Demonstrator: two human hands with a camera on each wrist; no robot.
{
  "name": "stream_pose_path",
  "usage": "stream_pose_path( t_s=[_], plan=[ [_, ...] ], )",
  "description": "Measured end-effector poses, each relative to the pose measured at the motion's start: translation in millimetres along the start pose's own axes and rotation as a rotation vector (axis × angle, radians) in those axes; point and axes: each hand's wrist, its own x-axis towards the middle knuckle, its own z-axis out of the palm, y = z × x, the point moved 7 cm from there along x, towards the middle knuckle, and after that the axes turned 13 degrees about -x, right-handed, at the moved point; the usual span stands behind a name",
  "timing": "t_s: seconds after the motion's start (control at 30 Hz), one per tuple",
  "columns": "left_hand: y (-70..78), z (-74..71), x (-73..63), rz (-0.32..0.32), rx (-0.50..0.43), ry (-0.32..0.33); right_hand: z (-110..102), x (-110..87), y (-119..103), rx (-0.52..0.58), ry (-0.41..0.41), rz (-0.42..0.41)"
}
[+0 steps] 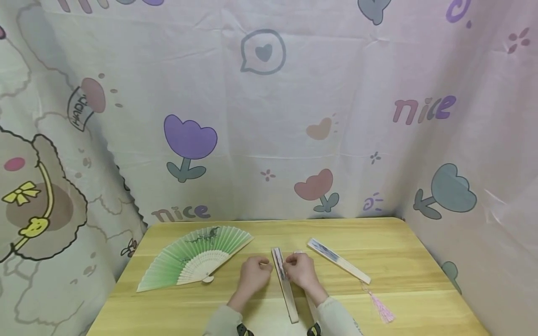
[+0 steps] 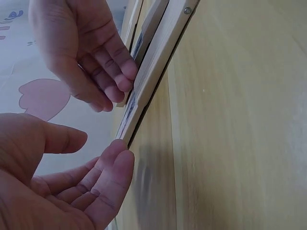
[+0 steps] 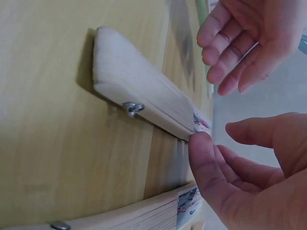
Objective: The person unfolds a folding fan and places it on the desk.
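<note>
A folded hand fan (image 1: 290, 298) with pale wooden ribs and a patterned paper end lies in the middle of the table, between both hands. My left hand (image 1: 255, 274) is just left of it, thumb apart from loosely bent fingers, holding nothing. My right hand (image 1: 303, 269) is at its right side; in the right wrist view the index fingertip (image 3: 200, 143) appears to touch the fan's edge, with the thumb held away. Partly hidden under the right hand and wrist lies a second folded fan (image 1: 312, 305).
A green fan (image 1: 197, 259) lies spread out on the left of the wooden table (image 1: 126, 303). To the right is another folded fan (image 1: 339, 261) with a pink tassel (image 1: 381, 308). A printed curtain (image 1: 269, 116) hangs behind and at both sides.
</note>
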Motion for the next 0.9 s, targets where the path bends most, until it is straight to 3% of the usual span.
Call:
stream_pose_path(
  t_s=[0.13,0.43,0.67,0.9],
  plan=[
    [-0.5,4.8,2.1,-0.009,-0.001,-0.011,1,1.4,1,-0.036,0.002,-0.012],
    [-7.6,17.5,5.4,-0.059,-0.099,-0.074,1,3.0,3,-0.141,0.017,-0.027],
    [-13.9,25.4,8.0,-0.064,-0.120,-0.081,2,4.3,3,-0.188,0.017,-0.038],
    [-22.3,27.3,9.6,-0.116,-0.185,-0.060,6,5.8,3,-0.207,0.013,-0.035]
  ],
)
